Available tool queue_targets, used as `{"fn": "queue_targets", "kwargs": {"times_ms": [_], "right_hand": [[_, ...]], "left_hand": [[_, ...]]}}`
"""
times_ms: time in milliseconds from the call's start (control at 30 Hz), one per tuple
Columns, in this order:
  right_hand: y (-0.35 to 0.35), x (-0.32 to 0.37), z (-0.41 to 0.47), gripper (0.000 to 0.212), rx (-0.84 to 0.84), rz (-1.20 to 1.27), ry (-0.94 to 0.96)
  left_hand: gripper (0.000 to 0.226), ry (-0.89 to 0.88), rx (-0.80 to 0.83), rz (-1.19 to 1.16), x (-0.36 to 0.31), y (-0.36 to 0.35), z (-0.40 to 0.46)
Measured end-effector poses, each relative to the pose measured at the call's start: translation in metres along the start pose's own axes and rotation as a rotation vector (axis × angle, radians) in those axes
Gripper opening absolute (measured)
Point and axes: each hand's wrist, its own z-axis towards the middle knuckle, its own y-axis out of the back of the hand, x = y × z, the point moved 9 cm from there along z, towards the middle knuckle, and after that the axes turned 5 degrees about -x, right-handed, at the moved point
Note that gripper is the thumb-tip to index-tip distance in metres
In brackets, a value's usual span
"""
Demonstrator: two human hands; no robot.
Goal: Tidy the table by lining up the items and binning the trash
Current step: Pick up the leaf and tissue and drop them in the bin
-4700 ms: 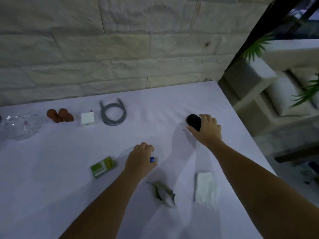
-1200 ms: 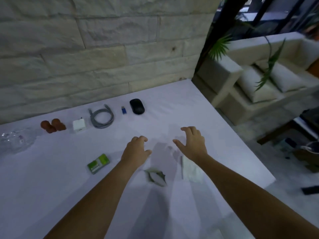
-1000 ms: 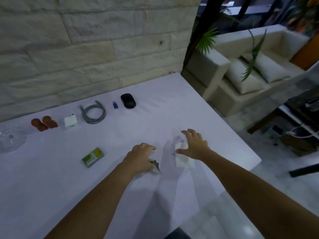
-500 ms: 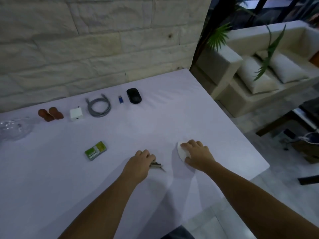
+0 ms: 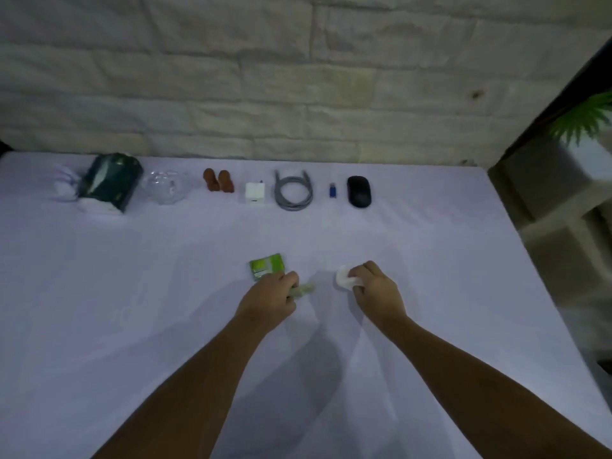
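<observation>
Nearby — green packet (image 5: 267, 266) beside left hand (image 5: 270, 298)

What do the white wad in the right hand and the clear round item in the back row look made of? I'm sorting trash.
White wad: probably soft matte tissue paper; it crumples in the right hand. Clear round item: glossy transparent thin plastic or glass; glints and creases show, too blurred to tell which.

Back row, left to right: pouch (image 5: 109, 182), bowl (image 5: 165, 186), charger (image 5: 255, 193), cable (image 5: 294, 191), mouse (image 5: 359, 191).
Front, on surface (image 5: 132, 293): packet (image 5: 266, 266) left of tissue (image 5: 344, 279).
</observation>
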Motion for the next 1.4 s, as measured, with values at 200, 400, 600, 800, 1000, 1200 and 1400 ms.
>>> {"fn": "queue_targets", "kwargs": {"times_ms": [200,400,600,800,1000,1200,1400], "right_hand": [[-0.065,0.133,0.008,0.026,0.055,0.155,0.203],[-0.146,0.266,-0.045,0.021,0.185,0.255,0.348],[-0.221,0.388,-0.133,0.019,0.314,0.297,0.440],[-0.281,0.489,-0.221,0.018,0.421,0.297,0.522],[-0.336,0.560,-0.304,0.015,0.602,0.183,0.605],[-0.395,0.560,-0.350,0.032,0.768,0.060,0.581],[-0.498,0.517,-0.359,0.026,0.788,-0.068,0.570]], "left_hand": [[0.017,0.281,-0.173,-0.003,0.118,0.073,-0.078],[0.019,0.532,-0.314,0.011,0.226,0.125,-0.217],[0.021,0.706,-0.402,-0.027,0.315,0.147,-0.374],[0.024,0.838,-0.437,-0.032,0.378,0.150,-0.501],[0.022,1.023,-0.418,-0.060,0.423,0.128,-0.600],[0.013,1.174,-0.356,-0.129,0.443,0.070,-0.644],[0.011,1.204,-0.336,-0.208,0.484,-0.023,-0.640]]}}
